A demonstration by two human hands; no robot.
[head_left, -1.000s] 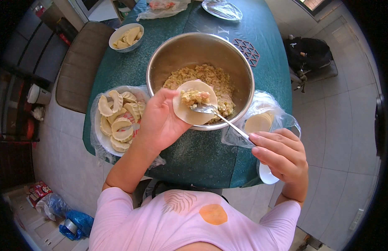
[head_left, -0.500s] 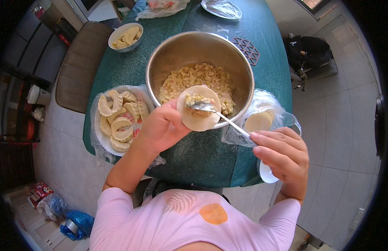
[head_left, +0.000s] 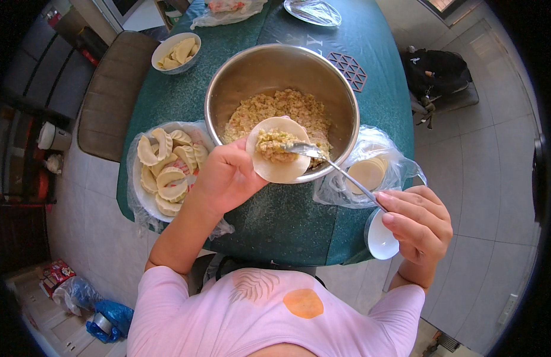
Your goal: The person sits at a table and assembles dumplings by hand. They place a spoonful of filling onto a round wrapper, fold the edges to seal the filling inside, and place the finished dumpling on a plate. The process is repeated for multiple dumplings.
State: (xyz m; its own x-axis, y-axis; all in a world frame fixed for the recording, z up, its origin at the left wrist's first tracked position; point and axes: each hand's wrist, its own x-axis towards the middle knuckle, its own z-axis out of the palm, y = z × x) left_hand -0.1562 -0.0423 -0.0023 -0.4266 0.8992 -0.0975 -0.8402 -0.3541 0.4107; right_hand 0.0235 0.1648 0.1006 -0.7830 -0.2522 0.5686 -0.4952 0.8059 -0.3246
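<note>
My left hand (head_left: 235, 175) is closed on the edge of a round dumpling wrapper (head_left: 279, 172), holding it over the near rim of a large steel bowl (head_left: 281, 62). A mound of filling (head_left: 274, 144) lies on the wrapper. In my right hand (head_left: 419, 223) is the handle of a metal spoon (head_left: 341, 169), its bowl end resting on the filling's right side. More chopped filling (head_left: 284, 106) covers the bottom of the steel bowl. Stacked wrappers (head_left: 366, 176) lie in a clear plastic bag to the right, near a small white bowl (head_left: 381, 238).
On the left, a plastic-lined plate holds several folded dumplings (head_left: 171, 178). A bowl of dumplings (head_left: 179, 53) stands farther back. Behind the steel bowl are a hexagonal trivet (head_left: 348, 71) and a covered plate (head_left: 313, 12). A padded chair (head_left: 109, 98) is left of the green table (head_left: 275, 229).
My right hand and the spoon have shifted to the right, drawing the spoon's end toward the wrapper's right edge. More of the filling on the wrapper shows. My left hand keeps its hold.
</note>
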